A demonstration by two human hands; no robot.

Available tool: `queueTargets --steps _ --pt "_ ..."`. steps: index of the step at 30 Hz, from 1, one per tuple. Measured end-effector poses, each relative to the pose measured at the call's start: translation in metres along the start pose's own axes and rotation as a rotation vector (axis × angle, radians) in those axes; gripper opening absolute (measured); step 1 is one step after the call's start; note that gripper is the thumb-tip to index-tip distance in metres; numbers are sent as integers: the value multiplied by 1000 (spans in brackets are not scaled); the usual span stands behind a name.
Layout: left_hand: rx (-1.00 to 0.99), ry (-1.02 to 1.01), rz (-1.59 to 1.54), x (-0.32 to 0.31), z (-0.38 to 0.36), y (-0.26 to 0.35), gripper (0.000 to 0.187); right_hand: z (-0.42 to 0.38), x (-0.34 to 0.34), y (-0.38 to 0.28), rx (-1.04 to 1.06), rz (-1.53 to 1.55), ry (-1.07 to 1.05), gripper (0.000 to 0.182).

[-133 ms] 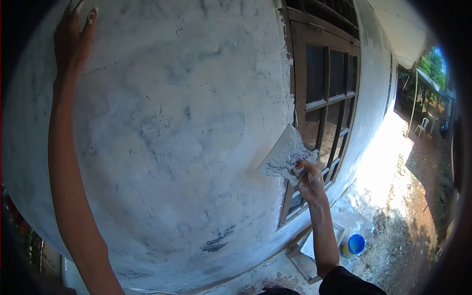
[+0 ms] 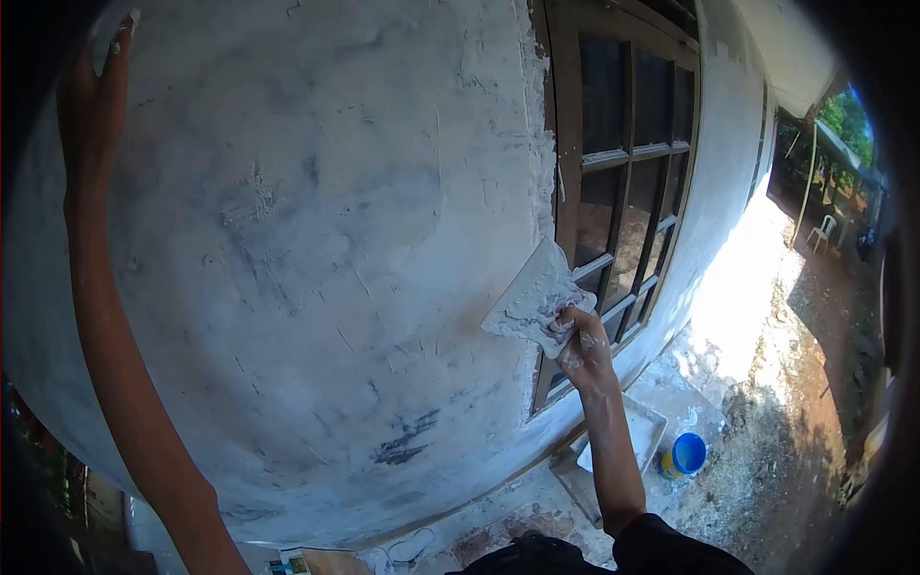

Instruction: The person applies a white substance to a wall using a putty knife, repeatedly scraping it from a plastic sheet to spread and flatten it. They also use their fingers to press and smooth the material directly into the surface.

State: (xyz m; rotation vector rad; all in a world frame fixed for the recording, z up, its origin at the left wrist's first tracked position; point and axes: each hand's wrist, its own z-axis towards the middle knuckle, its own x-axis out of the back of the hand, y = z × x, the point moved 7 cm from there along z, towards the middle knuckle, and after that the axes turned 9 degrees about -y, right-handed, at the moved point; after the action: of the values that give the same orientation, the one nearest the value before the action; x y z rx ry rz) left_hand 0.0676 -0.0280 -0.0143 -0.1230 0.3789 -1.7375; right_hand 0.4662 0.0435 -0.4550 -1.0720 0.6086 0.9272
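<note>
1. Our right hand (image 2: 582,347) is clenched around a putty-smeared trowel (image 2: 535,297), its blade rising left of our grip against the wall (image 2: 316,240).
2. Our left hand (image 2: 94,107) rests flat, fingers spread, high on the wall.
3. We read no writing anywhere.

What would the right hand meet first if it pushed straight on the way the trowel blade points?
Likely the plastered wall. The right hand holds the trowel with its blade aimed up and left, just beside the window frame. Depth is unclear, so the blade may already touch.
</note>
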Motion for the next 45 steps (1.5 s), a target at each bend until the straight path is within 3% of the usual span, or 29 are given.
queueTargets --steps 1,3,5,9,11,15,17,19,21,23,26,29,32,37,40,45 --pt "129 -93 -56 6 -24 12 50 -6 12 3 -11 45 5 35" --pt "182 -144 -104 22 -81 55 50 -21 23 7 -57 15 51 34" --pt "207 -211 -264 31 -145 102 48 -35 40 22 -161 124 -2 34" --pt "177 -571 -484 34 -244 204 50 -62 93 48 -253 125 138 38" --pt "335 -688 -711 40 -300 245 46 -82 102 53 -307 143 177 40" --pt "994 -965 -989 36 -425 315 34 -116 162 77 -409 199 261 30" --pt "1008 -1052 -938 35 -474 344 34 -124 161 68 -427 127 276 25" --pt "1079 -1013 -982 35 -494 366 38 -129 175 66 -436 143 233 32" --pt "1251 -994 -1027 35 -511 377 40 -130 191 65 -494 -56 238 29" --pt "1183 -1051 -969 36 -513 385 40 -134 204 63 -476 -105 245 28" --pt "1365 -1055 -1029 39 -521 398 38 -145 214 58 -486 -205 250 24" --pt "1392 -1111 -999 41 -536 399 38 -160 226 63 -561 -295 248 21" --pt "1373 -1105 -1013 40 -544 395 38 -168 236 63 -506 -378 258 20" --pt "1315 -1087 -984 40 -531 377 37 -170 221 70 -453 -229 345 19" --pt "1264 -1074 -984 38 -534 362 35 -160 216 84 -448 -269 289 21" --pt "1232 -1165 -981 42 -549 352 32 -152 197 115 -373 -208 312 22"
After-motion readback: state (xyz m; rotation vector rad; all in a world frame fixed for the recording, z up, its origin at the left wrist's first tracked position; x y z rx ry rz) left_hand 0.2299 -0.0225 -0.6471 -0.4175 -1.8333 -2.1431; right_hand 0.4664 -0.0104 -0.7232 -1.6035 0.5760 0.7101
